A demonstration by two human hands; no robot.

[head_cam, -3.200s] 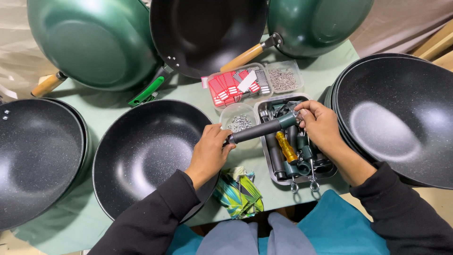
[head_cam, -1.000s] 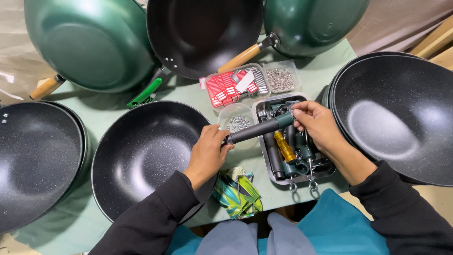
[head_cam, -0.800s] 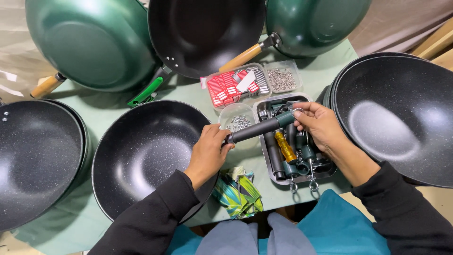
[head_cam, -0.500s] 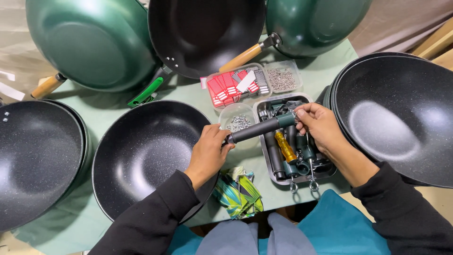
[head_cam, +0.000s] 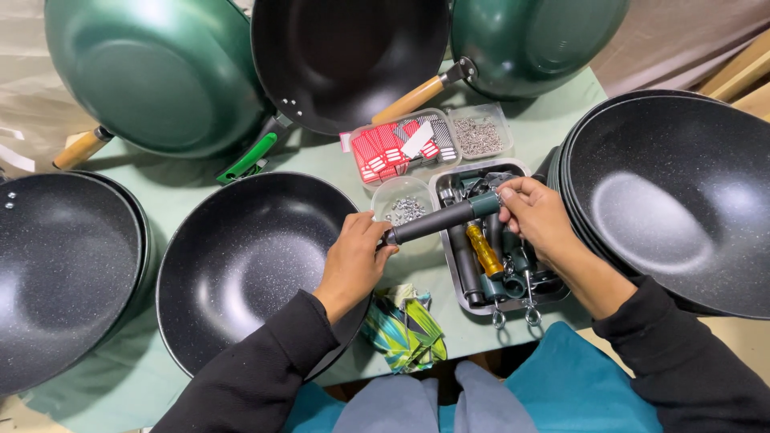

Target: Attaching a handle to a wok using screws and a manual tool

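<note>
Left to right, with every place given from the black pan (head_cam: 249, 273) in front of the person:

Far-left pan: a second dark speckled pan (head_cam: 64, 273) lies left of the black pan, their rims nearly touching.

Upturned pans: beyond the black pan, two green pans (head_cam: 152, 72) show their undersides and a dark one lies between them, their handles pointing back toward it.

Left hand (head_cam: 353, 261): it rests on the black pan's right rim, fingers curled shut around the near end of the dark handle (head_cam: 437, 220), right where handle meets rim.

Handle: it juts from the black pan's right rim, rising rightward over the small clear tub of screws (head_cam: 405, 210).

Right hand (head_cam: 533, 216): well right of the black pan, its fingertips are pinched closed on the handle's green far end, above the metal tray (head_cam: 553, 295).

Tray contents: more dark handles and a yellow-handled screwdriver (head_cam: 485, 250) lie in it, right of the black pan.

Doing it well: by my judgement, the left hand should keep the joint pressed square to the rim while the right hand holds the handle in line, so that nothing seats crooked.

Care: the screw tub sits just beside the rim; a dropped handle would likely scatter it.
</note>
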